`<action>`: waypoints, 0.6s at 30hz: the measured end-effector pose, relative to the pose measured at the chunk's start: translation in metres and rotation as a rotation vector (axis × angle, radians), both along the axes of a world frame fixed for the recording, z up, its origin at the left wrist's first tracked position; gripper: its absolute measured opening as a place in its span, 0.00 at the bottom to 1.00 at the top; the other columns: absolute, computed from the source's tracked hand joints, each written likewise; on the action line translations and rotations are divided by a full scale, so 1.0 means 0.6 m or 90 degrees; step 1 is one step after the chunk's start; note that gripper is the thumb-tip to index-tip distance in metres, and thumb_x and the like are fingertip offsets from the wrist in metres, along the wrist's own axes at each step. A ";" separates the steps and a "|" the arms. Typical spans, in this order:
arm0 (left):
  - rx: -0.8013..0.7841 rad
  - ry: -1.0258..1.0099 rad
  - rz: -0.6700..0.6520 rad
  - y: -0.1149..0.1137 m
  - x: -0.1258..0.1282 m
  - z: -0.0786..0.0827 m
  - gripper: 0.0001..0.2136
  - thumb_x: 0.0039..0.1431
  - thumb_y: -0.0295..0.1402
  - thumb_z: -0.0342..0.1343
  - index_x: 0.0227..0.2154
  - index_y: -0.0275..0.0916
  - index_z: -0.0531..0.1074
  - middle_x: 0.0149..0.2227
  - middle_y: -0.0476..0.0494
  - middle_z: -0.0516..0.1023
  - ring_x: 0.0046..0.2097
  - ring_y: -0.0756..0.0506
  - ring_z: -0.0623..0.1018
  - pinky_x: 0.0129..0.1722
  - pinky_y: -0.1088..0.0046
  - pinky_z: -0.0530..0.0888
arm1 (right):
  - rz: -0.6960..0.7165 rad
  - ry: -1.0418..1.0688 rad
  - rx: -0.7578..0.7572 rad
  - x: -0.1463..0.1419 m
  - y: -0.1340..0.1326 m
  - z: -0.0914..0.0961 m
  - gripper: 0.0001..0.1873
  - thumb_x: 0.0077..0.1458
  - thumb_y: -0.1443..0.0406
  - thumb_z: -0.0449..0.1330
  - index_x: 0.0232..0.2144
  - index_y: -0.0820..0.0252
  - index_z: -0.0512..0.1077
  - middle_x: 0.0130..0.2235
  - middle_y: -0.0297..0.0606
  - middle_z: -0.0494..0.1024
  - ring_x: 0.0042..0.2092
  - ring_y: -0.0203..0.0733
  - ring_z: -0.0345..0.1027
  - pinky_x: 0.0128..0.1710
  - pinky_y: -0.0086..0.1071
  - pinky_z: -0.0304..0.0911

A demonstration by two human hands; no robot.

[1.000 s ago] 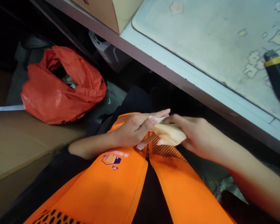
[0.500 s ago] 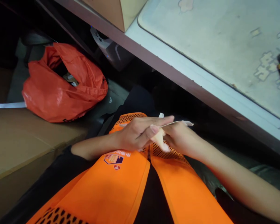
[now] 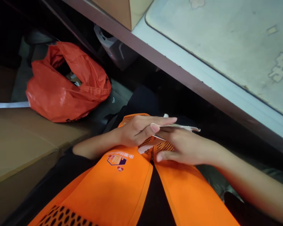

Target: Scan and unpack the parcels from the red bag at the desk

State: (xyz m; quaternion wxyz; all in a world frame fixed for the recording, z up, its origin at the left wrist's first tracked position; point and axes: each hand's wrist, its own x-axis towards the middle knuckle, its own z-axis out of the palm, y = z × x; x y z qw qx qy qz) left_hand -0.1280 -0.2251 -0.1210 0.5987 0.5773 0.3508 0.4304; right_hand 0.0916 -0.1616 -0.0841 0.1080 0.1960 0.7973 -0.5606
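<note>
In front of my orange vest [image 3: 103,191], my two hands meet at waist height. My left hand [image 3: 141,128] pinches a thin white strip [image 3: 179,126], perhaps paper or tape, between its thumb and straight fingers. That strip runs across the back of my right hand [image 3: 184,145] and curls at its far end. More pale material [image 3: 148,147] hangs below, between the hands. The right thumb is stretched out, away from the other fingers, whose tips are hidden behind the left hand. I see nothing gripped by the right thumb.
A red plastic bag [image 3: 68,94] with scraps inside stands on the floor to the left, beside a cardboard box [image 3: 25,135]. Across the top right runs a table edge [image 3: 191,59] with a patterned mat [image 3: 221,40] and another box [image 3: 118,11]. A grey device [image 3: 118,50] sits underneath.
The right thumb has swung away from the pale piece and now shows spread. That piece has dropped lower between the hands. The white strip lies flatter over the right hand.
</note>
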 end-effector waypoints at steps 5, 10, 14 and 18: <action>0.043 0.006 -0.018 0.010 -0.029 -0.027 0.23 0.75 0.46 0.49 0.68 0.47 0.68 0.65 0.39 0.75 0.64 0.38 0.77 0.64 0.59 0.75 | 0.068 0.002 -0.079 -0.038 0.027 -0.045 0.39 0.60 0.52 0.69 0.68 0.58 0.67 0.66 0.48 0.72 0.63 0.56 0.70 0.63 0.44 0.65; -0.098 0.145 -0.127 -0.006 -0.076 -0.090 0.53 0.41 0.49 0.79 0.71 0.50 0.62 0.67 0.36 0.72 0.66 0.32 0.75 0.65 0.54 0.73 | 0.071 0.014 -0.013 -0.040 0.036 -0.045 0.22 0.68 0.65 0.60 0.62 0.57 0.74 0.58 0.44 0.80 0.54 0.47 0.78 0.54 0.36 0.72; -0.101 0.201 -0.133 -0.025 -0.072 -0.135 0.29 0.59 0.44 0.70 0.63 0.47 0.74 0.60 0.40 0.79 0.61 0.37 0.79 0.63 0.57 0.75 | -0.019 0.033 0.090 -0.039 0.017 -0.022 0.20 0.68 0.68 0.58 0.60 0.57 0.75 0.54 0.43 0.82 0.51 0.47 0.80 0.51 0.37 0.75; -0.123 0.166 0.012 -0.028 -0.077 -0.131 0.15 0.67 0.43 0.62 0.49 0.41 0.83 0.47 0.40 0.86 0.48 0.40 0.86 0.53 0.60 0.81 | -0.225 0.114 0.363 -0.005 -0.001 0.039 0.27 0.66 0.69 0.61 0.65 0.51 0.69 0.59 0.44 0.79 0.58 0.53 0.76 0.59 0.46 0.73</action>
